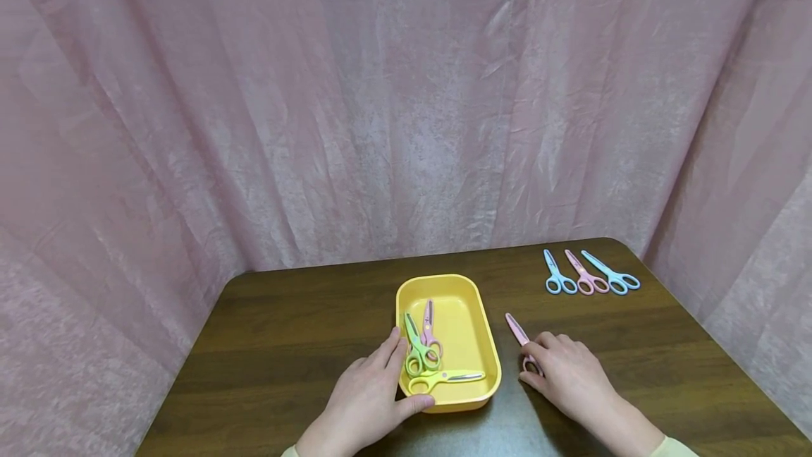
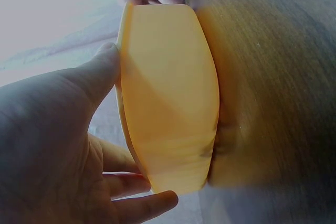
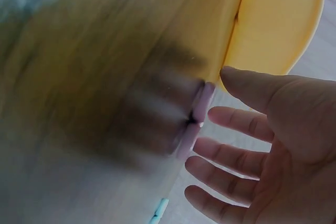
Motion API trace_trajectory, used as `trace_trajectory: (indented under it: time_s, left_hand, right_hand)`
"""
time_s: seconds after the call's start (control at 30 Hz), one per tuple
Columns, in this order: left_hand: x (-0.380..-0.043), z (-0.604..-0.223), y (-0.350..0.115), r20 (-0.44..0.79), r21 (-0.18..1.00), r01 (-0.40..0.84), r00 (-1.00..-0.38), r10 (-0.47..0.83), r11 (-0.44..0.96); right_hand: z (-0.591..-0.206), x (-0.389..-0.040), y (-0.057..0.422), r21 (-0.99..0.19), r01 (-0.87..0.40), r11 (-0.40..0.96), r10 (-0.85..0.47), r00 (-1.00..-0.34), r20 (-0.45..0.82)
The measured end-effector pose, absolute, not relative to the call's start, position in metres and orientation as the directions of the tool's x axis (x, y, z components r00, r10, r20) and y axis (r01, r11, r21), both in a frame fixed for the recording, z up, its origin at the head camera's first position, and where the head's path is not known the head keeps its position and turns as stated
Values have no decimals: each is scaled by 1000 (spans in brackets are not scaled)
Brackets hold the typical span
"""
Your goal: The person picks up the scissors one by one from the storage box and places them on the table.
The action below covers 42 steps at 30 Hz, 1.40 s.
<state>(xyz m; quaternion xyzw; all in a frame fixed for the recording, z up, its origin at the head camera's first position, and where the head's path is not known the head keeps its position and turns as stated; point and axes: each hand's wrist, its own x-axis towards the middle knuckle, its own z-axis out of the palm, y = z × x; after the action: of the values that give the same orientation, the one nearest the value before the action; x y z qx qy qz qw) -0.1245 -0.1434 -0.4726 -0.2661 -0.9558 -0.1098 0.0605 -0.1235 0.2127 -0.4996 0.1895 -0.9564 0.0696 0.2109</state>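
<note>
Poised with the right hand low over the handles of pink scissors, with thumb and fingers apart; impossible to tell whether touching. As for these scissors, lying at 3 o'clock from the yellow tray, with tips toward 11 o'clock. With the left hand, clamped on the tray's corner at about 8 o'clock, between thumb and fingers. Inside, occupied toward 9 o'clock by green scissors, overlapping mauve-pink scissors at 10 o'clock, and toward 6 o'clock by yellow scissors. Farther on the brown wooden table, at 2 o'clock from the tray, before the pink curtain, lined up with blue scissors, rose-pink scissors and light-blue scissors.
</note>
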Motion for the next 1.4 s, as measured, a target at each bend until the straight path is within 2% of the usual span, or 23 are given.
trace_trajectory:
  time_s: [0.23, 0.6, 1.4]
  left_hand:
    - [-125, -472, -144, 179, 168, 523, -850, 496, 835]
    - [-124, -472, -143, 172, 165, 523, -850, 497, 836]
    - [-123, -471, -144, 182, 168, 528, -847, 500, 833]
  right_hand:
    - [-492, -113, 208, -45, -375, 926, -327, -855, 402]
    - [-487, -98, 203, -52, -352, 935, -335, -919, 208]
    - [-490, -95, 209, -99, -346, 933, -333, -935, 124]
